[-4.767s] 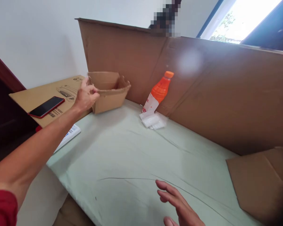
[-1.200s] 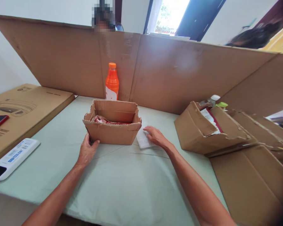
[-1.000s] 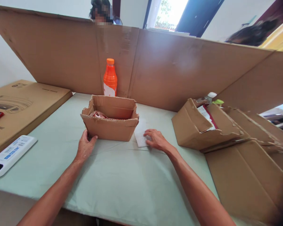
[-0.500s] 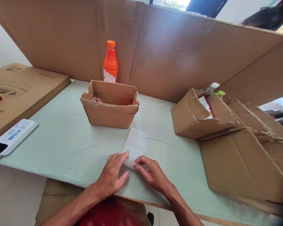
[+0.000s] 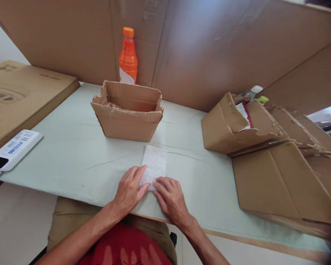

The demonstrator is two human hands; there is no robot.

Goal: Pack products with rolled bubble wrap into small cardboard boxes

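A small rectangular piece of clear bubble wrap (image 5: 154, 162) lies flat on the pale green tabletop, close to its front edge. My left hand (image 5: 129, 187) rests at the wrap's left edge, thumb and forefinger apart and touching it. At the lower right corner, my right hand (image 5: 171, 198) lies with its fingertips on the wrap, fingers stretched and slightly bent. Neither hand grips anything that I can see. Whether the wrap is a pouch or a single sheet, I cannot tell.
Behind the wrap stands an open cardboard box (image 5: 127, 123) with something reddish inside, and an orange bottle (image 5: 128, 57) behind that. More cut cardboard boxes (image 5: 264, 180) fill the right side. A white device (image 5: 15, 151) and a flat carton (image 5: 30, 95) lie left. Cardboard panels (image 5: 209, 51) wall the back.
My view has tipped downward. The bubble wrap lies straighter and more fully in sight. My right hand has flattened from a pinch-like pose, and the two hands are closer together.
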